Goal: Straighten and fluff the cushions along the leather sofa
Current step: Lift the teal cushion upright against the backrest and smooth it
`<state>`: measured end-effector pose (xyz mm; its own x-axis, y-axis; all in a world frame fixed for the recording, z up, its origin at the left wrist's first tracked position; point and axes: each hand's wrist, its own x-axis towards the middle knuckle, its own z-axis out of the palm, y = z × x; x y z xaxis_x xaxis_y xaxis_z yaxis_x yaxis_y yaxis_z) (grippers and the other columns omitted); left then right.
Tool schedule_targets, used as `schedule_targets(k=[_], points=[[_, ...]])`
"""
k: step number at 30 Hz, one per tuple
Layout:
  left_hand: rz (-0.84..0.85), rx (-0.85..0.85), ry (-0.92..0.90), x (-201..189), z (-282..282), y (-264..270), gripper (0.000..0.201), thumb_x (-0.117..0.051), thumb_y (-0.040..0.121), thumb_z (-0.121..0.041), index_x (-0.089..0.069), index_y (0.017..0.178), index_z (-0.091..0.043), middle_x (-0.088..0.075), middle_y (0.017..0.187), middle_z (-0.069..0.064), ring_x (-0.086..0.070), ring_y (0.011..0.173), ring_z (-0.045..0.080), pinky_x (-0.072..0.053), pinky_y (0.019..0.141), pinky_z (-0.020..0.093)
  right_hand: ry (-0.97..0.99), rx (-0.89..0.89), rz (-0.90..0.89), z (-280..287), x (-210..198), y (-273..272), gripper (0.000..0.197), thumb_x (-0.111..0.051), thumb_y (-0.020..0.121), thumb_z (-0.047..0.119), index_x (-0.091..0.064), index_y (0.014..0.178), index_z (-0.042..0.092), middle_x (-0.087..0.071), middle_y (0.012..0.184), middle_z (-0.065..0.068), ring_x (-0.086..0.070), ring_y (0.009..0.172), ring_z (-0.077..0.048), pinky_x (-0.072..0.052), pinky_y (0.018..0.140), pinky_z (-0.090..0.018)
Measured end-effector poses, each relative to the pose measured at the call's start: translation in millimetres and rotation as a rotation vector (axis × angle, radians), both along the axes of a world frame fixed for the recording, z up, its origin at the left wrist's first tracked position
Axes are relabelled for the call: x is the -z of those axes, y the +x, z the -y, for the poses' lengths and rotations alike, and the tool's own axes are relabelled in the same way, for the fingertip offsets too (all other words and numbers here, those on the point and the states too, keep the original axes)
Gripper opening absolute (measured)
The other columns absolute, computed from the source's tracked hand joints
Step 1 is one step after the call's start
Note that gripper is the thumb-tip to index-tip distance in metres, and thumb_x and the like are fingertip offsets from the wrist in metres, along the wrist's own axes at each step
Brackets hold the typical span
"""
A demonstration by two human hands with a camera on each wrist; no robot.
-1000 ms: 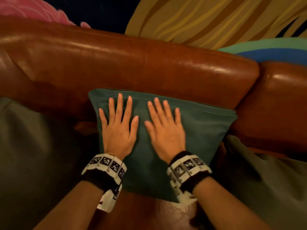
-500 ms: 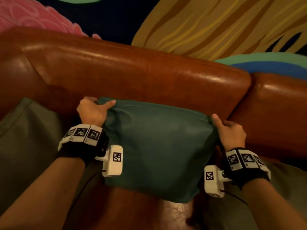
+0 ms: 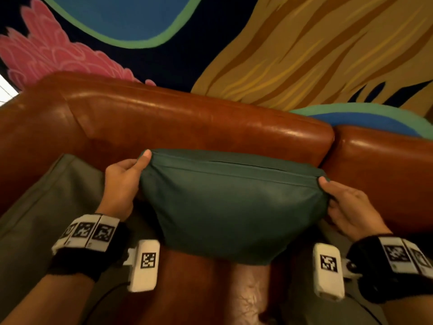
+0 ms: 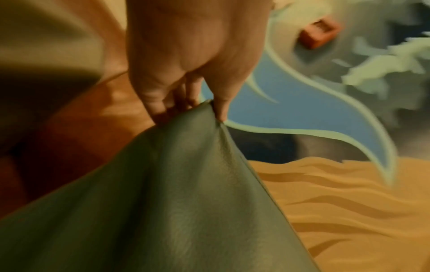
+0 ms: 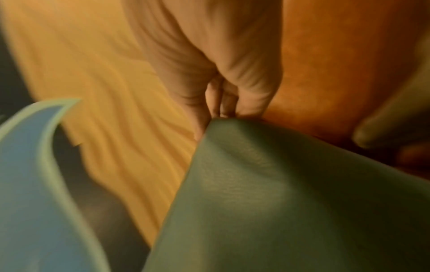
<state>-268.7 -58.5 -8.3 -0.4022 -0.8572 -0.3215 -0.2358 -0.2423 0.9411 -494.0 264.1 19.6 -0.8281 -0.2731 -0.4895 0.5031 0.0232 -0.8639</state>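
A dark green cushion [image 3: 232, 207] hangs in front of the brown leather sofa back [image 3: 187, 123], lifted off the seat. My left hand [image 3: 124, 181] pinches its top left corner, thumb on top; the left wrist view shows the fingers [image 4: 163, 103] bunched on that cushion corner [image 4: 186, 165]. My right hand [image 3: 344, 205] pinches the top right corner, and in the right wrist view its fingers [image 5: 228, 103] clamp the green fabric [image 5: 267, 184]. The cushion sags into a rounded shape below the taut top edge.
An olive-grey cushion [image 3: 46, 207] lies on the seat at the left; another one [image 3: 328, 310] shows at the lower right. The leather seat [image 3: 210, 289] is under the lifted cushion. A second backrest section [image 3: 386, 174] adjoins on the right. A painted mural wall [image 3: 304, 55] rises behind.
A second ago both palms lay flat on the cushion. They then took its top corners and have lifted it up and toward me.
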Motion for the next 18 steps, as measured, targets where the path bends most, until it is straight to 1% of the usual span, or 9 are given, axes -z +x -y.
schedule_targets(k=[3, 4, 6, 9, 10, 13, 15, 16, 18], points=[[0.136, 0.044, 0.044, 21.4, 0.0, -5.7, 0.023, -0.072, 0.083, -0.035, -0.068, 0.074, -0.014, -0.070, 0.099, 0.019, -0.067, 0.095, 0.031, -0.054, 0.089, 0.050, 0.100, 0.060, 0.122, 6.6, 27.7, -7.8, 0.027, -0.051, 0.098, 0.004, -0.062, 0.121, -0.007, -0.075, 0.095, -0.013, -0.075, 0.069, -0.017, -0.059, 0.057, -0.026], [0.168, 0.036, 0.057, 35.1, 7.9, -9.4, 0.025, -0.071, 0.075, -0.039, -0.070, 0.071, -0.014, -0.071, 0.102, 0.020, -0.067, 0.098, 0.035, -0.052, 0.092, 0.056, 0.124, 0.082, 0.162, 9.0, 33.6, -10.9, 0.032, -0.056, 0.098, 0.010, -0.060, 0.125, -0.005, -0.075, 0.097, -0.015, -0.074, 0.075, -0.020, -0.060, 0.060, -0.030], [0.221, 0.018, 0.043, 37.1, 10.3, -18.3, 0.030, -0.064, 0.069, -0.046, -0.072, 0.073, -0.017, -0.070, 0.106, 0.017, -0.064, 0.104, 0.036, -0.050, 0.096, 0.056, 0.139, 0.078, 0.199, 11.7, 34.5, -15.4, 0.041, -0.072, 0.088, 0.027, -0.065, 0.119, 0.002, -0.073, 0.105, -0.016, -0.072, 0.091, -0.025, -0.059, 0.073, -0.037], [0.355, 0.062, -0.127, 10.1, -4.0, -28.3, 0.059, -0.071, 0.077, -0.053, -0.061, 0.114, -0.008, -0.060, 0.122, 0.015, -0.053, 0.118, 0.036, -0.045, 0.101, 0.045, 0.134, 0.003, 0.215, 9.5, 33.5, -17.1, 0.072, -0.090, 0.053, 0.025, -0.067, 0.116, 0.000, -0.075, 0.107, -0.019, -0.074, 0.092, -0.030, -0.061, 0.081, -0.042], [0.400, 0.043, -0.178, 6.9, -6.7, -29.0, 0.070, -0.077, 0.075, -0.052, -0.055, 0.121, -0.004, -0.058, 0.124, 0.016, -0.052, 0.121, 0.036, -0.044, 0.101, 0.043, 0.132, -0.002, 0.194, 7.8, 34.2, -15.5, 0.071, -0.090, 0.051, 0.022, -0.068, 0.114, -0.001, -0.074, 0.107, -0.020, -0.074, 0.092, -0.031, -0.060, 0.086, -0.043], [0.412, 0.032, -0.216, 5.0, -5.3, -20.7, 0.081, -0.086, 0.048, -0.063, -0.070, 0.105, -0.008, -0.070, 0.111, 0.015, -0.064, 0.107, 0.034, -0.053, 0.093, 0.045, 0.176, -0.022, 0.074, 5.7, 27.8, -5.8, 0.026, -0.078, 0.081, 0.018, -0.071, 0.101, 0.001, -0.076, 0.100, -0.016, -0.073, 0.093, -0.028, -0.055, 0.094, -0.041], [0.314, -0.007, -0.171, 15.9, 10.5, -14.4, 0.080, -0.081, 0.029, -0.074, -0.075, 0.084, -0.016, -0.075, 0.090, 0.009, -0.071, 0.091, 0.029, -0.058, 0.084, 0.047, 0.145, -0.070, 0.021, 1.3, 16.7, 0.1, 0.018, -0.070, 0.090, 0.018, -0.072, 0.101, 0.004, -0.078, 0.089, -0.008, -0.075, 0.083, -0.019, -0.060, 0.078, -0.029], [0.256, -0.009, -0.157, 10.6, 11.2, -11.5, 0.069, -0.082, 0.036, -0.070, -0.075, 0.079, -0.016, -0.076, 0.083, 0.006, -0.072, 0.086, 0.026, -0.059, 0.082, 0.046, 0.104, -0.071, -0.006, -2.3, 12.1, 0.1, 0.019, -0.067, 0.092, 0.017, -0.071, 0.103, 0.003, -0.078, 0.088, -0.006, -0.076, 0.080, -0.015, -0.061, 0.070, -0.024], [0.073, 0.043, -0.129, -11.7, 2.5, -11.1, 0.035, -0.082, 0.066, -0.049, -0.075, 0.073, -0.015, -0.076, 0.077, 0.003, -0.073, 0.076, 0.019, -0.060, 0.076, 0.034, -0.037, -0.035, 0.009, -10.0, 1.6, -0.3, 0.025, -0.063, 0.093, 0.017, -0.069, 0.112, 0.002, -0.078, 0.098, -0.007, -0.075, 0.089, -0.015, -0.061, 0.073, -0.025]])
